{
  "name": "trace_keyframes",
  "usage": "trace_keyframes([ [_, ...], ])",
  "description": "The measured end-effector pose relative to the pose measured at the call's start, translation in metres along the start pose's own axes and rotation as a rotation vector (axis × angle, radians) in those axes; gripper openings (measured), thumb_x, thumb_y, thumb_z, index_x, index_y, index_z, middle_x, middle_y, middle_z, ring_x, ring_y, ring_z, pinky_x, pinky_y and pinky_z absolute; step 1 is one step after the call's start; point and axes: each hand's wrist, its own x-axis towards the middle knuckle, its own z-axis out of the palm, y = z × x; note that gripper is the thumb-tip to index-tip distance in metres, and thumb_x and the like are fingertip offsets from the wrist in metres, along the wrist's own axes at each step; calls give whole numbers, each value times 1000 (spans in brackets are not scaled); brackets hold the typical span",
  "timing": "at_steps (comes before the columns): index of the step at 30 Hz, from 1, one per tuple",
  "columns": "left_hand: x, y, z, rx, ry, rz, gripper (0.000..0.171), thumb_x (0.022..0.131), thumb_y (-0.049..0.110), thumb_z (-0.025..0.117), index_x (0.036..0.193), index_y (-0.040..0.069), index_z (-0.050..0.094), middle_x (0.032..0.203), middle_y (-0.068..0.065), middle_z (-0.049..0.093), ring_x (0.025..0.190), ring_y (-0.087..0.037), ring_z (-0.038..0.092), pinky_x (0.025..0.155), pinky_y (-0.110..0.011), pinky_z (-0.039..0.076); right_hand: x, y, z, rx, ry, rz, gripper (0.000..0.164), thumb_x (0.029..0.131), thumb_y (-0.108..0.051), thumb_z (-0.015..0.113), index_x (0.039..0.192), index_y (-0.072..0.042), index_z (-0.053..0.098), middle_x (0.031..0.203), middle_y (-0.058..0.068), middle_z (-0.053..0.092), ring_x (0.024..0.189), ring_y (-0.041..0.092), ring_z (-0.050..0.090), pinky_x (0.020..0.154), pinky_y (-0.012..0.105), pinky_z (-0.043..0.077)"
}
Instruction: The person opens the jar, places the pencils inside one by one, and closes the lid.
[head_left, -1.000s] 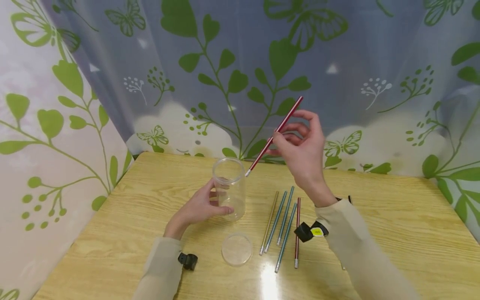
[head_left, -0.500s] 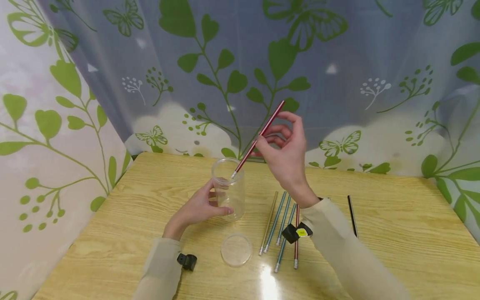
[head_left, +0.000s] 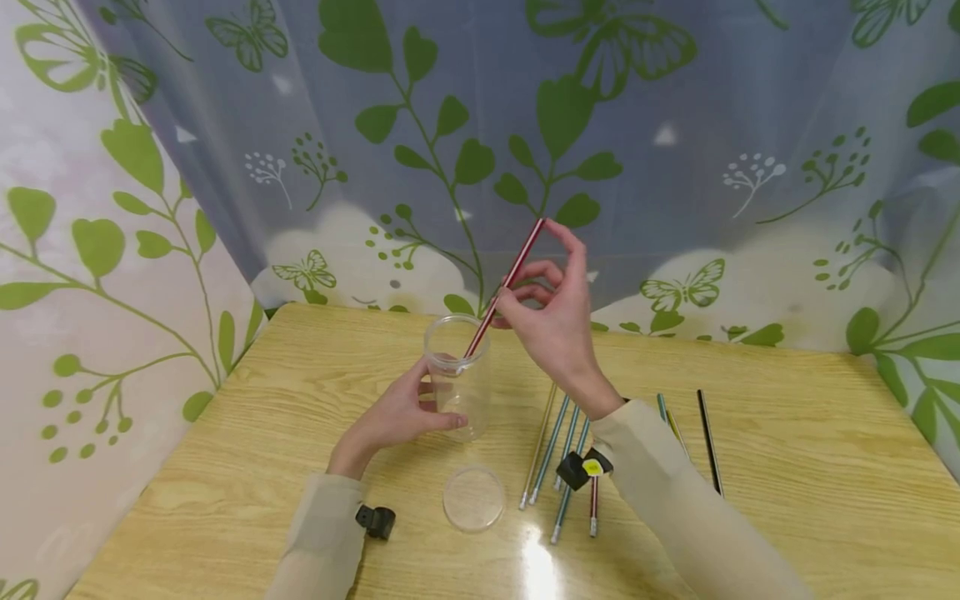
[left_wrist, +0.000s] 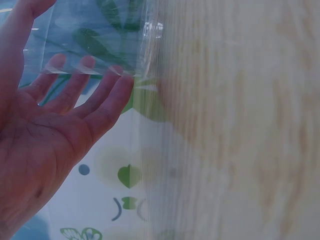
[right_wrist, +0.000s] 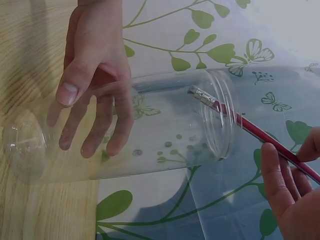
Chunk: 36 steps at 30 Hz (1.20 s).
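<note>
A clear plastic jar stands upright and uncapped on the table. My left hand holds it low on its side, fingers curled behind and thumb in front; the left wrist view shows those fingers against the clear wall. With thumb and fingers my right hand pinches a red pencil, tilted, its eraser end down. In the right wrist view the pencil's eraser tip is just inside the jar's mouth. A round clear lid lies flat in front of the jar.
Right of the lid lie several teal pencils, a gold pencil and another red pencil, partly under the right forearm. Farther right are a black pencil, a yellow one and a teal one. A patterned curtain hangs behind the table.
My right hand has moved left and down, bringing the red pencil's eraser end from beside the jar into its mouth. The index finger has stretched to the pencil's top. The left hand stays put.
</note>
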Motion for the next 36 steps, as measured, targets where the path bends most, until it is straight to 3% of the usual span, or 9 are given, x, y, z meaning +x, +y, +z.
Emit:
trace_keyframes([
  [4,0,-1,0,-2,-3,9,80,85,17,85,150,25,40,153,-13,47,136,-39,54,103,-46,57,0,2,1,5,-15,15,94,84,16,61,159,-27,24,94,5,56,71,19,69,62,46,65],
  [9,0,-1,0,3,7,12,80,84,16,85,149,24,41,151,-10,49,137,-40,53,106,-50,54,-1,4,2,-4,-26,29,92,82,17,61,154,-32,30,93,6,57,70,20,70,61,49,64],
  [17,1,0,0,3,7,33,79,84,16,85,149,19,41,153,-15,48,137,-41,53,107,-51,53,-2,10,2,-30,-26,-4,73,86,13,61,146,-20,36,92,12,59,69,25,67,64,48,65],
  [23,1,0,0,30,24,12,80,83,18,86,149,24,41,151,-7,51,136,-34,55,109,-47,53,-5,10,2,-76,-59,-37,51,92,8,62,137,-10,45,93,16,63,71,21,69,65,45,65],
  [27,1,0,0,32,24,4,81,83,18,86,150,25,41,151,-6,50,137,-33,54,110,-47,52,-8,11,4,-135,-100,-58,41,94,4,63,131,-7,50,94,18,66,73,14,69,67,40,64],
  [31,0,0,0,23,21,-1,81,84,20,85,151,26,40,151,-6,50,137,-34,54,110,-48,52,-10,12,5,-236,-143,-91,34,95,0,66,126,-8,56,94,15,70,80,16,69,74,32,62],
  [36,0,-1,0,18,23,-6,80,83,21,86,149,27,41,150,-6,50,137,-34,53,110,-48,52,-13,15,7,-357,-222,-113,32,94,-4,69,123,-12,61,97,10,74,91,21,70,84,36,62],
])
